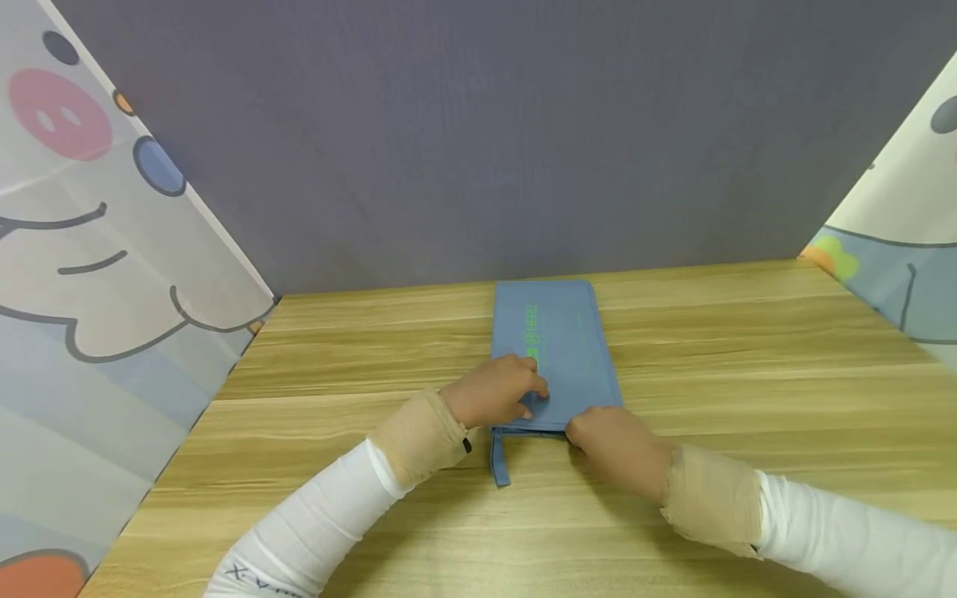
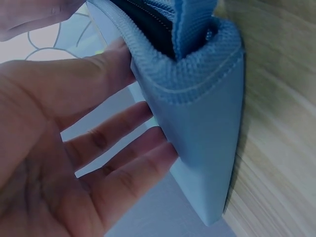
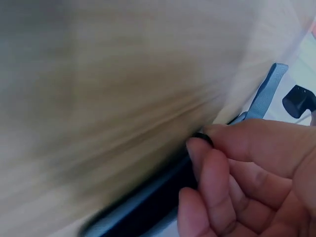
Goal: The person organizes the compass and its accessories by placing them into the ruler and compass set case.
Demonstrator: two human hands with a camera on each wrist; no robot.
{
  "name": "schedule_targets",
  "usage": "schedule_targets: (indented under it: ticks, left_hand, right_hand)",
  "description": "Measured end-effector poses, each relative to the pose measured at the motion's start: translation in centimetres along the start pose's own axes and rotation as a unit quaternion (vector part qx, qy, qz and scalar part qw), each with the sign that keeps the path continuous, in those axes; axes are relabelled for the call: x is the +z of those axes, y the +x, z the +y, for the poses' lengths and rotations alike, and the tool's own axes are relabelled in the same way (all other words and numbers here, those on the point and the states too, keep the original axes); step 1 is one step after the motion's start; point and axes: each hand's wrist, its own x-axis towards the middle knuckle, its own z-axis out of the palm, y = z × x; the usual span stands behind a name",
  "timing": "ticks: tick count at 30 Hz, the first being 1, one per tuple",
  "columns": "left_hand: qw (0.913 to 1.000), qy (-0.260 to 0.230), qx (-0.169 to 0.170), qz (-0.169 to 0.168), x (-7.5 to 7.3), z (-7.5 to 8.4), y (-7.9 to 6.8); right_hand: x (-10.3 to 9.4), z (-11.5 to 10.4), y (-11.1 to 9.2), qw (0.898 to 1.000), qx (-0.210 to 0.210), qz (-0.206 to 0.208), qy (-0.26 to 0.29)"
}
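A blue fabric zip pouch (image 1: 576,349) with green lettering lies flat on the wooden table, its near edge towards me. My left hand (image 1: 495,390) rests on the pouch's near left part, fingertips pressing its upper face. In the left wrist view its fingers (image 2: 131,170) are fairly straight and spread, and black zipper tape (image 2: 145,24) shows along the edge. At the near right corner my right hand (image 1: 616,444) pinches a small black zipper pull (image 3: 203,138) between thumb and forefinger. A blue strap loop (image 1: 499,461) hangs off the pouch's near left corner.
The wood-grain table (image 1: 359,515) runs back to a grey panel (image 1: 508,141). Cartoon-printed curtains (image 1: 97,249) stand on the left and right sides. White sleeves (image 1: 314,515) with beige wraps cover both forearms.
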Motion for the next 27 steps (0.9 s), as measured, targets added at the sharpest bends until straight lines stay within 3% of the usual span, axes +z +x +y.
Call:
schedule_targets:
  ticks: [11, 14, 22, 27]
  left_hand:
    - [0.9992, -0.012, 0.024, 0.030, 0.3, -0.9, -0.1]
    - [0.9990, -0.012, 0.022, 0.036, 0.3, -0.9, -0.1]
    - [0.9990, -0.033, 0.018, 0.025, 0.5, -0.9, -0.2]
    - [0.9990, -0.030, 0.015, 0.030, 0.7, -1.1, -0.3]
  right_hand:
    - [0.7, -2.9, 2.4, 0.998, -0.028, 0.009, -0.057]
    - [1.2, -3.7, 3.0, 0.996, -0.039, 0.030, -0.077]
    - [2.1, -5.6, 4.3, 0.983, -0.053, 0.068, -0.163]
    - [2.2, -5.7, 4.5, 0.981, -0.048, 0.069, -0.175]
